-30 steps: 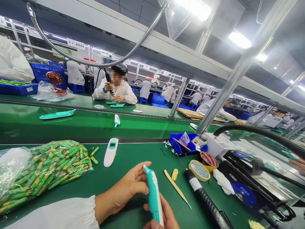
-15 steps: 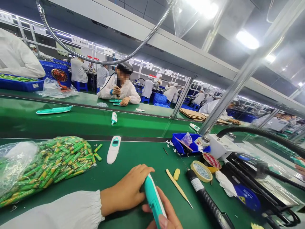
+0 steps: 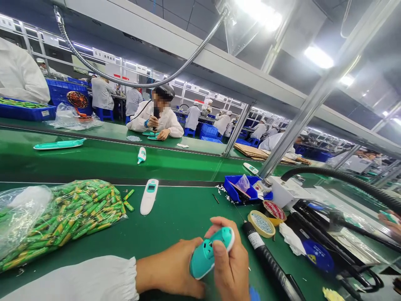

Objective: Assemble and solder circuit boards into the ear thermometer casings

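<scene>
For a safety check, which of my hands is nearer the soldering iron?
Right: your right hand is just left of the soldering iron; your left hand is farther left, beyond the teal device.

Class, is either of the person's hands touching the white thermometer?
No: the white thermometer lies apart on the green belt, while the left hand and right hand hold a teal device.

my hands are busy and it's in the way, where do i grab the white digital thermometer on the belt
Best to pinch the white digital thermometer across its narrow lower half, below the display, coming from above on the near side. It lies flat on the green belt with that tapered end toward you, so fingers can close on the long edges and stay off the screen.
</scene>
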Demonstrator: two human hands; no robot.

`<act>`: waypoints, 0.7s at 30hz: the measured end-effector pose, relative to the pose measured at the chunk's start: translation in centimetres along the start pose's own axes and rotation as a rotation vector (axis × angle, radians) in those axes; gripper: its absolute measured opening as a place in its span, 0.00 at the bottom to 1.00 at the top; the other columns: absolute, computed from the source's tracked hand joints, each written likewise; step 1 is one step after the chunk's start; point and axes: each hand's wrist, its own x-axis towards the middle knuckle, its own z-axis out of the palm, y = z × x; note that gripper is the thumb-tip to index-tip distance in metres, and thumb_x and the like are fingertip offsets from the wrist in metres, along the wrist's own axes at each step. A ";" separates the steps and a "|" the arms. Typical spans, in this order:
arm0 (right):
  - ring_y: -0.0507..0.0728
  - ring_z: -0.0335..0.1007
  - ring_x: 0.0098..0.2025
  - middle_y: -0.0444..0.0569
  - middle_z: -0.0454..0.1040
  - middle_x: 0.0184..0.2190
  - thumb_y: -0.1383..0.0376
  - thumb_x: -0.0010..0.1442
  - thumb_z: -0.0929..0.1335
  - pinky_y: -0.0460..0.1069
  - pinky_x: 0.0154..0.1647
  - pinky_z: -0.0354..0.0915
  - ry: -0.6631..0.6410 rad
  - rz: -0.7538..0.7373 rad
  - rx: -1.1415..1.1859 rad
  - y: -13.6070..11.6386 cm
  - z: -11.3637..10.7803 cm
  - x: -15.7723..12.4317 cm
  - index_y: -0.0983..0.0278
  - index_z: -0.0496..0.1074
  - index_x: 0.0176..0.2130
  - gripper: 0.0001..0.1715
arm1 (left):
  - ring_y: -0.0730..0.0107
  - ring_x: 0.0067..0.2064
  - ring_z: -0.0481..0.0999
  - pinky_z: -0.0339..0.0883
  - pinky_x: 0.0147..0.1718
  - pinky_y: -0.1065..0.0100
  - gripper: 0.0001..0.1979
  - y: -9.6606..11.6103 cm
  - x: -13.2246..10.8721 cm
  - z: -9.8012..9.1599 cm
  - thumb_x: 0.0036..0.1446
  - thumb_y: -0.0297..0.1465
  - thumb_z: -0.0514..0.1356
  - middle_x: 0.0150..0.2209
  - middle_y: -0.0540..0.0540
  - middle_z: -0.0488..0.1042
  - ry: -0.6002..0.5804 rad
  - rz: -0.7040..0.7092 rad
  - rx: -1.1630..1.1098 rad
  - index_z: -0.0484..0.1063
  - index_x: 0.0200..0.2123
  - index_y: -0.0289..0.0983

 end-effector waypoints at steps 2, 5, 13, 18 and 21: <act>0.53 0.60 0.22 0.43 0.66 0.24 0.50 0.62 0.59 0.48 0.25 0.57 -0.023 -0.030 -0.021 -0.1 1.0 0.6 0.61 0.64 0.42 0.19 | 0.72 0.28 0.62 0.56 0.26 0.73 0.12 -0.2 0.3 0.9 0.38 0.24 0.62 0.26 0.53 0.66 0.017 0.071 -0.052 0.69 0.31 0.37; 0.53 0.62 0.24 0.44 0.68 0.26 0.55 0.65 0.56 0.47 0.25 0.57 0.008 -0.092 -0.107 -0.3 2.3 1.1 0.61 0.63 0.42 0.16 | 0.72 0.29 0.62 0.58 0.27 0.73 0.07 -0.6 0.9 2.1 0.42 0.26 0.63 0.26 0.51 0.67 0.146 0.154 -0.153 0.69 0.28 0.34; 0.54 0.66 0.22 0.44 0.69 0.21 0.54 0.66 0.53 0.47 0.22 0.62 0.102 -0.135 -0.016 -0.6 4.1 2.5 0.65 0.66 0.37 0.23 | 0.71 0.31 0.65 0.62 0.30 0.71 0.09 -2.0 1.8 3.4 0.45 0.31 0.63 0.27 0.49 0.70 0.447 0.282 -0.327 0.67 0.30 0.34; 0.53 0.67 0.22 0.44 0.70 0.21 0.52 0.65 0.53 0.47 0.24 0.62 0.173 -0.097 -0.033 0.0 5.0 3.2 0.65 0.67 0.36 0.24 | 0.72 0.29 0.65 0.61 0.28 0.71 0.09 -3.5 2.6 3.0 0.44 0.32 0.62 0.27 0.49 0.71 0.525 0.268 -0.308 0.64 0.27 0.35; 0.53 0.67 0.22 0.44 0.69 0.21 0.51 0.64 0.53 0.47 0.24 0.62 0.185 -0.079 -0.022 0.3 5.4 3.5 0.65 0.67 0.33 0.26 | 0.71 0.28 0.66 0.60 0.27 0.72 0.10 -3.9 2.8 2.5 0.43 0.32 0.62 0.26 0.49 0.71 0.563 0.251 -0.265 0.64 0.27 0.36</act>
